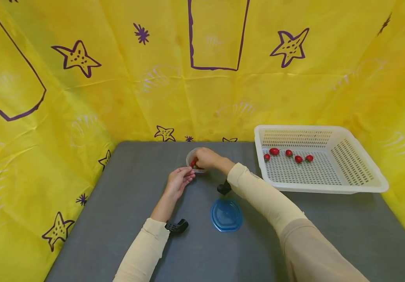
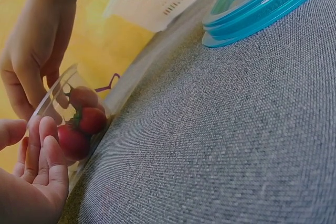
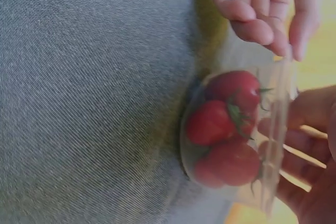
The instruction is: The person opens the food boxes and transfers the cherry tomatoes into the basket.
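Observation:
A clear plastic container stands near the table's far edge with several small red tomatoes with green stems inside. My left hand pinches its rim between thumb and fingertips. From the other side, my right hand reaches over the rim. In the right wrist view, its slightly bent, spread fingers dip into the container beside the tomatoes, with none seen between them. Closer to me on the table lies a round blue lid.
A white perforated basket stands to the right, with several more red tomatoes toward its left end. Grey cloth covers the table. A yellow patterned curtain hangs behind and at both sides.

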`<state>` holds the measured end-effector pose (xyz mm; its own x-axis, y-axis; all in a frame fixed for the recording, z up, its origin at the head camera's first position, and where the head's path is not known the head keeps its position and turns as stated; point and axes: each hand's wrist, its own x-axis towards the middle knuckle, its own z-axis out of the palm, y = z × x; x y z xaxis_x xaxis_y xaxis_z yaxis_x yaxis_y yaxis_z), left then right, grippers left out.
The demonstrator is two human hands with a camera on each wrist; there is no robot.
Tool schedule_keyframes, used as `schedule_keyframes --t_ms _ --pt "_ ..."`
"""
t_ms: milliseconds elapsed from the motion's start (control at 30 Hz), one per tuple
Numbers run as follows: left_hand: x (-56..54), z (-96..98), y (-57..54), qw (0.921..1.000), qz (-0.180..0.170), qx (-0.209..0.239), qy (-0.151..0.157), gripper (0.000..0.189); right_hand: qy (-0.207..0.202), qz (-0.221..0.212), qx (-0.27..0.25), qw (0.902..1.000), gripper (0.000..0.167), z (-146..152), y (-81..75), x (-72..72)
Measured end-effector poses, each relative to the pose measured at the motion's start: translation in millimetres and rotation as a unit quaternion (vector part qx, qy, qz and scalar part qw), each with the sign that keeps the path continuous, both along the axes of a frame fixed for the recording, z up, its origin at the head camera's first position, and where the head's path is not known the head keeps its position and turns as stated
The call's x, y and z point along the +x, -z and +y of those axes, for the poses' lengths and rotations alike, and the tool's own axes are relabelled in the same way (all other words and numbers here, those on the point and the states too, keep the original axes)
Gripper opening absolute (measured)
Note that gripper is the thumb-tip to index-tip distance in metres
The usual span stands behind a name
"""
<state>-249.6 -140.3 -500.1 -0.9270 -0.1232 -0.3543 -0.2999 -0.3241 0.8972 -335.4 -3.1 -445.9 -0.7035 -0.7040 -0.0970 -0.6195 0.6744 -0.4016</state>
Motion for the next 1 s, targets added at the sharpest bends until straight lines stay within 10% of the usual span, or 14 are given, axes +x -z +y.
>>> schedule_keyframes --t_ms 267,1000 --pt "-1.1 0.6 -0.3 1.0 0.004 -0.005 0.004 0.005 -0.052 0.005 0.011 0.9986 0.016 3 -3.3 0.1" --pt "-0.1 -0.4 0.4 1.0 0.006 -0.004 0.003 0.006 -0.037 0.031 -0.007 0.9988 0.012 -1 3.5 1.0"
